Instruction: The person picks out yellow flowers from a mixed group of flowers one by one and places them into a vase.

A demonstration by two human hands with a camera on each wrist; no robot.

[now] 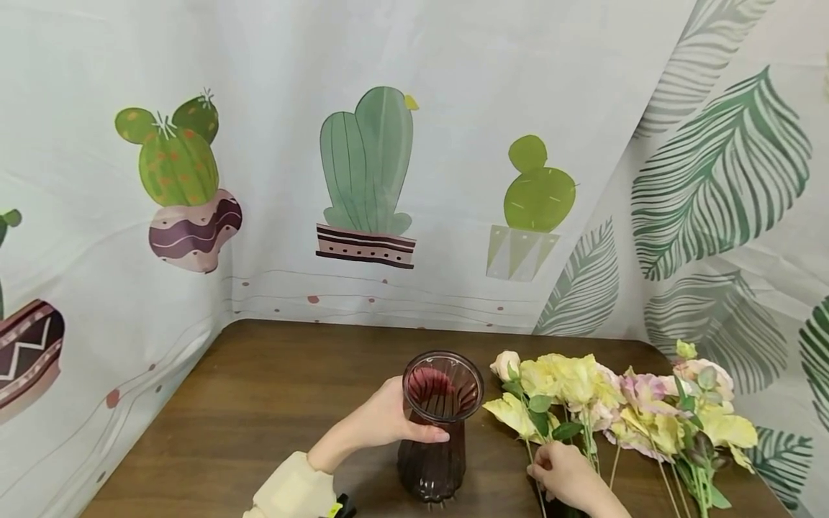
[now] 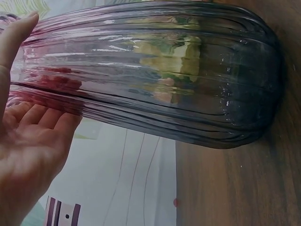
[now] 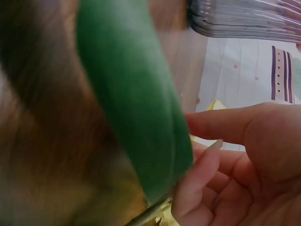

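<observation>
A ribbed, dark purple-tinted glass vase (image 1: 432, 460) stands upright on the wooden table. My left hand (image 1: 387, 419) grips it just under the flared rim, thumb across the front and the other fingers behind. In the left wrist view, the fingers show through the clear wall of the vase (image 2: 141, 80). To the right of the vase, my right hand (image 1: 571, 476) pinches the thin stem of a yellow artificial flower (image 1: 514, 415) at the left end of a row of flowers. A large green leaf (image 3: 131, 94) fills much of the right wrist view, beside the fingertips.
More artificial flowers (image 1: 654, 417), yellow, pink and lilac, lie side by side on the right of the table (image 1: 278, 403), stems toward me. Behind the table hangs a white curtain (image 1: 453, 144) printed with cacti and leaves. Something small, black and yellow (image 1: 340, 507), shows by the left sleeve.
</observation>
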